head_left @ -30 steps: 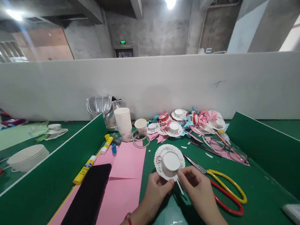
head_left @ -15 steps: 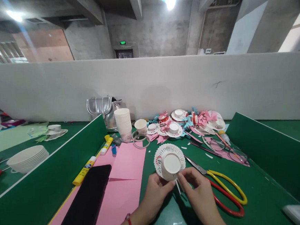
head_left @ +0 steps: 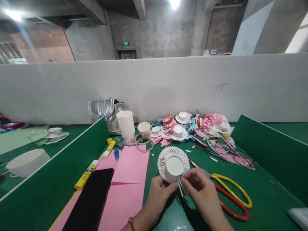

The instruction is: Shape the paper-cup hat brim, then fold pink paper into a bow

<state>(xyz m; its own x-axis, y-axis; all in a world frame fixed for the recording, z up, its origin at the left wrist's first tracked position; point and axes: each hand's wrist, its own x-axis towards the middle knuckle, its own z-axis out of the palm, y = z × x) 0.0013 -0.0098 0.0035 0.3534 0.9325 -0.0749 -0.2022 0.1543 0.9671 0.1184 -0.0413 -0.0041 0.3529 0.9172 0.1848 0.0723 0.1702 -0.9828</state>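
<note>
A white paper-cup hat (head_left: 173, 165) with a fringed round brim is held up over the green table (head_left: 261, 196). My left hand (head_left: 157, 194) grips its lower left edge with fingers closed. My right hand (head_left: 200, 191) pinches the thin white strips hanging under the brim at the lower right. Just right of my hands lie scissors (head_left: 231, 195) with yellow and red handles.
Pink paper (head_left: 127, 181) and a black phone (head_left: 84, 210) lie at left, with glue sticks (head_left: 87, 174) beside them. A cup stack (head_left: 126, 127), a single cup (head_left: 144, 129), tape rings (head_left: 143, 143) and finished hats (head_left: 194, 124) sit at the back. Green dividers (head_left: 280, 162) flank the space.
The cup hat has shifted slightly left and tilted toward me. My right hand has moved up closer under the brim onto the strips.
</note>
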